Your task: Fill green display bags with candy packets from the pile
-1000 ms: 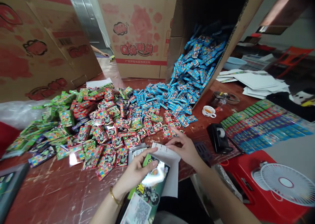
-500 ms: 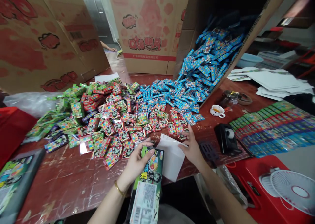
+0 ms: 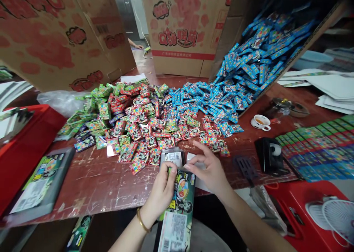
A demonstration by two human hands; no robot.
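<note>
My left hand [image 3: 163,187] is closed on the green pouch [image 3: 182,204], with the thumb on its front face, near the upper left edge. The pouch is in the near middle of the scene, above my lap and just at the near edge of the table [image 3: 110,193]. It is slightly tilted, and its white label is on the near part. On my left wrist there is a bracelet [image 3: 142,222].

My right hand [image 3: 208,171] is half open at the far right corner of the pouch. The index finger is lifted and the thumb is bent toward the pouch's edge; whether they pinch it, I cannot tell. A white paper [image 3: 201,185] lies under this hand, partly hidden by it. Just beyond the pouch, a pack with a label [image 3: 172,158] lies on the table.

Farther away, a wide heap of small packets is spread: green packets [image 3: 103,111] at the left, red packets [image 3: 135,130] in the middle, blue packets [image 3: 193,93] toward the right. More blue ones fill a tipped carton [image 3: 235,23] at the far right. To the right of the heap there is a cup [image 3: 258,122], with a tape dispenser [image 3: 267,156] nearer to me. At the near right, a fan [image 3: 339,218] is above a red surface [image 3: 312,196]. At the left I see a red bin [image 3: 41,130]. Far behind, another person's hand [image 3: 138,46] shows between two cartons.
</note>
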